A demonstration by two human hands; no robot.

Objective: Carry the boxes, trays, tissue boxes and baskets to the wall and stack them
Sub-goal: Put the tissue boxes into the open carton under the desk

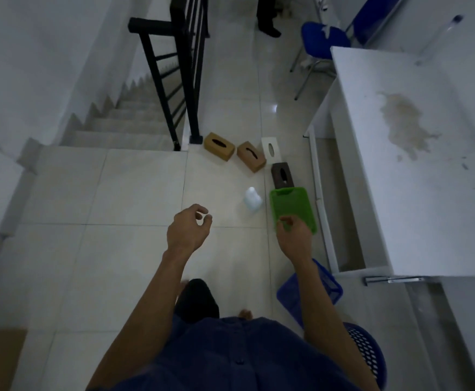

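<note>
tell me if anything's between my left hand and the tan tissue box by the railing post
Nothing visible does. Only bare floor tile lies between the left hand and the tan tissue box. A small white object sits off to the right of that line, beside the green tray.

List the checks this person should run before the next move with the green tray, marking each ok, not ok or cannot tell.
1. Left hand free: ok, it holds nothing.
2. Right hand gripping the tray: cannot tell; it overlaps the tray's near edge.
3. Tissue boxes stacked: not ok; four lie singly on the floor.
4. Floor beside the tray clear: not ok; a white container lies just left of it.
5. Baskets stacked: not ok; two blue ones sit side by side at the person's right, by the table.
</note>
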